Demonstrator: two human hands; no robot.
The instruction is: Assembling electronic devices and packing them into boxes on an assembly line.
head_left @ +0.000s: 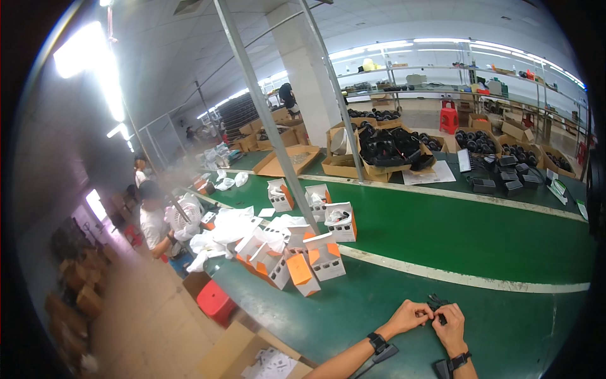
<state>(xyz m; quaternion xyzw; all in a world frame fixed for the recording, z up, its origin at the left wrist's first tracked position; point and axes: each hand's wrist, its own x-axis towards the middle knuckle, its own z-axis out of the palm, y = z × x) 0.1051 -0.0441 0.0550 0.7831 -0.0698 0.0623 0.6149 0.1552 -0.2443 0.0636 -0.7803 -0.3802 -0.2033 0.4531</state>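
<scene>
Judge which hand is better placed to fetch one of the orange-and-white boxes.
Left, probably. The left hand and right hand both pinch a small black part, but the orange-and-white boxes stand on the green belt to the person's left, nearer that hand.

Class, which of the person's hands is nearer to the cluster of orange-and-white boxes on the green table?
The left hand. It lies on the side toward the boxes, which stand up and to its left. The right hand sits farther off. Both hands pinch a small black part.
</scene>
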